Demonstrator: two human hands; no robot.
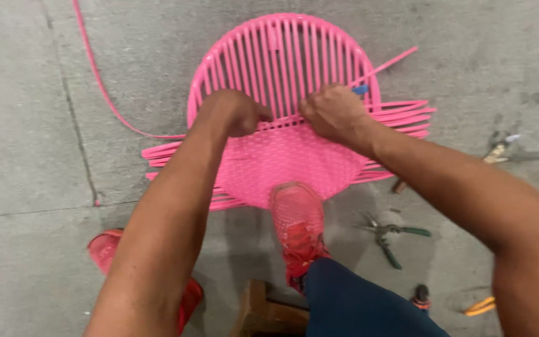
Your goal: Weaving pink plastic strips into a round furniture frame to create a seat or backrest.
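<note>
Nearest to you, a brown wooden stool corner (258,312) is showing between your legs. Your right foot in a red mesh sports shoe (299,228) is pressing on the near edge of the round pink woven plastic seat frame (285,93), which is lying flat on the grey concrete floor (26,125). A second red shoe (104,249) is resting on the floor to the left, partly hidden by your forearm.

To the right of the foot, green-handled metal pliers (387,236) are lying on the floor, well apart from the frame; an orange-handled tool (481,306) is lying nearer the lower right edge.

At mid-frame, your left hand (232,112) is closing into a fist on a flat pink plastic weaving strip (282,120) running across the upright strands. Your right hand (335,112) is gripping the same strip just beside it, fingers curled tight, with a small blue object (361,89) showing at its far side; what it is cannot be determined.

Loose strip ends are fanning out at both sides of the woven section. Farther left, a long loose pink strip (98,75) is trailing across the floor.
</note>
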